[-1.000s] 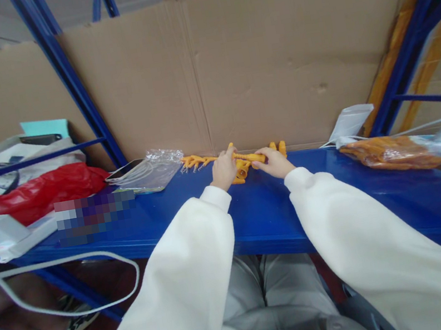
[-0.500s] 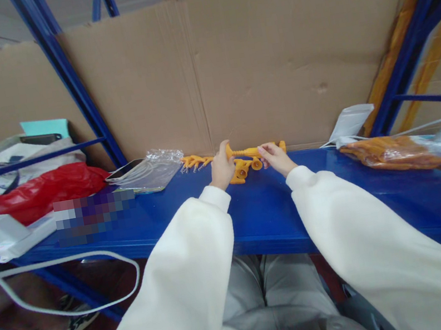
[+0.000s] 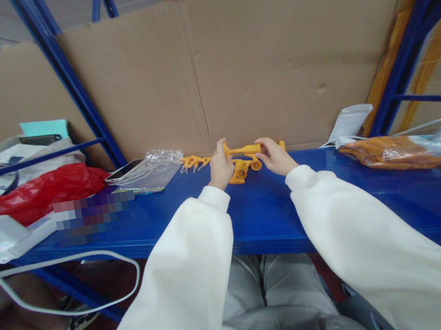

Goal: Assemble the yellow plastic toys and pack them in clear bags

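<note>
An orange plastic rod-shaped part is held a little above the blue shelf, between both hands. My left hand is closed round its left end. My right hand pinches its right end. Under the rod, more orange plastic pieces with round ends lie on the shelf. A flat orange branched piece lies just left of my left hand. Both arms wear white sleeves.
A clear plastic bag with a phone lies left of the hands, then a red bag and a white cable. At right are a bag of orange parts and a white pouch. A cardboard sheet backs the shelf.
Both hands have lifted the orange rod off the pile and up a little; the round-ended pieces under it now show.
</note>
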The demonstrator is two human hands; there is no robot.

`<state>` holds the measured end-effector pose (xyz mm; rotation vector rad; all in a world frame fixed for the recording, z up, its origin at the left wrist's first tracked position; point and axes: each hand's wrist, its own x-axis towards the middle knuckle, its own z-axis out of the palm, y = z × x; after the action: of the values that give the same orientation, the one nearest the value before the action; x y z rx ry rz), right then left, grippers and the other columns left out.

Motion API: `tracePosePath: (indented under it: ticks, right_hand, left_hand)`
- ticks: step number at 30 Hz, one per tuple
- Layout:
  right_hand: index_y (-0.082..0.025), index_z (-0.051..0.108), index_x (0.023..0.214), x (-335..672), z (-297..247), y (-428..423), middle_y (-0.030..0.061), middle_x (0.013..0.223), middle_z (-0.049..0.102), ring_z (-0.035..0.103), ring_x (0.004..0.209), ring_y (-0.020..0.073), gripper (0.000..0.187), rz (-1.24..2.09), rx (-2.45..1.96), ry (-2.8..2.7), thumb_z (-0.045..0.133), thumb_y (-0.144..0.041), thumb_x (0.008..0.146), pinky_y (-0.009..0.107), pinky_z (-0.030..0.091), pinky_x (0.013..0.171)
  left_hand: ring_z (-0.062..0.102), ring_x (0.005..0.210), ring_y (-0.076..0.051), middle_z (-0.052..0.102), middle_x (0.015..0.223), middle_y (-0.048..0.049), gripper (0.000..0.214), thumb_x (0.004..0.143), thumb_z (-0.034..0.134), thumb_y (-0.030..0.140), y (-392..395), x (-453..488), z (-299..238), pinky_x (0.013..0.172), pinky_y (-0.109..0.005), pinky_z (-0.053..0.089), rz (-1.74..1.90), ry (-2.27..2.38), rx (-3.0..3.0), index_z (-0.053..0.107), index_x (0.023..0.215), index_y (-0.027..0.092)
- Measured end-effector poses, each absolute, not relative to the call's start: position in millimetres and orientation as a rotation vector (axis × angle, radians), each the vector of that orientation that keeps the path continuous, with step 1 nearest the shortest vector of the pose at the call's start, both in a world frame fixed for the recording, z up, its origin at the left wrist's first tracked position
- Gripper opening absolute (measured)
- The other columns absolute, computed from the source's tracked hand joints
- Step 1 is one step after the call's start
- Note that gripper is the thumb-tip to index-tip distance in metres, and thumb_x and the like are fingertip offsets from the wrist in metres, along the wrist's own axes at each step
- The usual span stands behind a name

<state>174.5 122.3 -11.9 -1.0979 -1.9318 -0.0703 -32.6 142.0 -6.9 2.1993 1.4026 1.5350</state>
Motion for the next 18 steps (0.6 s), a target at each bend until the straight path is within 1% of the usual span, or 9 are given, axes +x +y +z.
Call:
tracePosePath:
  ticks: [2, 4, 7, 9, 11, 14, 16, 18]
  right_hand:
    - [-0.022, 0.056, 0.128, 173.1, -13.7, 125.1, 0.0132, 0.119, 0.065, 0.065, 0.099, 0.0257, 0.039, 0.049, -1.106, -1.876, 0.057, -0.04, 0.093, 0.047, 0.054, 0.089]
    - [-0.024, 0.058, 0.119, 170.9, -15.0, 127.9, 0.0081, 0.103, 0.066, 0.065, 0.084, 0.0219, 0.037, 0.246, -1.109, -1.77, 0.06, -0.05, 0.092, 0.043, 0.057, 0.08]
    - [-0.025, 0.059, 0.099, 167.4, -14.4, 129.2, 0.0007, 0.076, 0.061, 0.059, 0.063, 0.0175, 0.039, 0.54, -1.099, -1.602, 0.061, -0.063, 0.09, 0.037, 0.056, 0.065]
    - [-0.025, 0.057, 0.09, 165.7, -12.9, 128.4, -0.002, 0.067, 0.056, 0.054, 0.055, 0.0153, 0.041, 0.657, -1.088, -1.535, 0.063, -0.066, 0.088, 0.034, 0.054, 0.058]
    - [-0.025, 0.054, 0.085, 165.1, -11.8, 127.6, -0.0033, 0.063, 0.054, 0.051, 0.052, 0.0137, 0.041, 0.713, -1.081, -1.517, 0.067, -0.064, 0.085, 0.033, 0.052, 0.054]
    - [-0.025, 0.053, 0.087, 166.3, -12.1, 129.0, -0.0047, 0.063, 0.054, 0.05, 0.053, 0.0122, 0.038, 0.718, -1.082, -1.565, 0.071, -0.058, 0.084, 0.03, 0.051, 0.053]
    - [-0.025, 0.052, 0.091, 168.5, -13.3, 131.8, -0.0048, 0.067, 0.056, 0.052, 0.055, 0.0125, 0.034, 0.67, -1.098, -1.614, 0.07, -0.053, 0.086, 0.031, 0.053, 0.055]
    - [-0.025, 0.051, 0.095, 171.6, -14.6, 134.8, -0.0039, 0.073, 0.058, 0.055, 0.06, 0.0139, 0.025, 0.594, -1.131, -1.678, 0.065, -0.045, 0.089, 0.033, 0.055, 0.06]
  left_hand:
    - [0.064, 0.124, -0.03, 0.07, 0.128, -0.012, 0.068, 0.081, 0.055, 0.005, 142.6, -33.4, -6.7, 0.109, -0.046, 0.05, 1.547, 1.365, 2.212, 0.046, 0.146, 0.022]
    - [0.063, 0.126, -0.03, 0.068, 0.131, -0.0119, 0.069, 0.08, 0.054, 0.004, 143.3, -33.8, -6.9, 0.111, -0.046, 0.048, 1.558, 1.338, 2.236, 0.046, 0.146, 0.022]
    - [0.064, 0.126, -0.028, 0.067, 0.133, -0.0122, 0.066, 0.081, 0.052, 0.004, 143.9, -33.6, -7.4, 0.11, -0.044, 0.049, 1.569, 1.328, 2.273, 0.047, 0.145, 0.022]
    - [0.063, 0.126, -0.027, 0.066, 0.135, -0.0129, 0.064, 0.082, 0.05, 0.004, 143.9, -33.5, -7.9, 0.111, -0.043, 0.049, 1.558, 1.336, 2.294, 0.047, 0.144, 0.02]
    - [0.062, 0.128, -0.027, 0.065, 0.136, -0.0143, 0.063, 0.082, 0.049, 0.003, 144.1, -33.7, -8.6, 0.112, -0.042, 0.048, 1.541, 1.332, 2.315, 0.047, 0.144, 0.019]
    - [0.059, 0.133, -0.028, 0.062, 0.139, -0.0177, 0.064, 0.082, 0.048, 0.001, 145.9, -34.0, -10.5, 0.115, -0.045, 0.045, 1.534, 1.306, 2.34, 0.047, 0.143, 0.016]
    - [0.058, 0.135, -0.029, 0.062, 0.14, -0.0195, 0.063, 0.082, 0.048, 0.0, 148.1, -33.9, -12.2, 0.115, -0.046, 0.045, 1.541, 1.291, 2.341, 0.047, 0.143, 0.015]
    - [0.058, 0.134, -0.029, 0.062, 0.14, -0.0198, 0.061, 0.082, 0.05, 0.001, 150.4, -33.3, -13.4, 0.114, -0.046, 0.046, 1.539, 1.286, 2.334, 0.047, 0.141, 0.015]
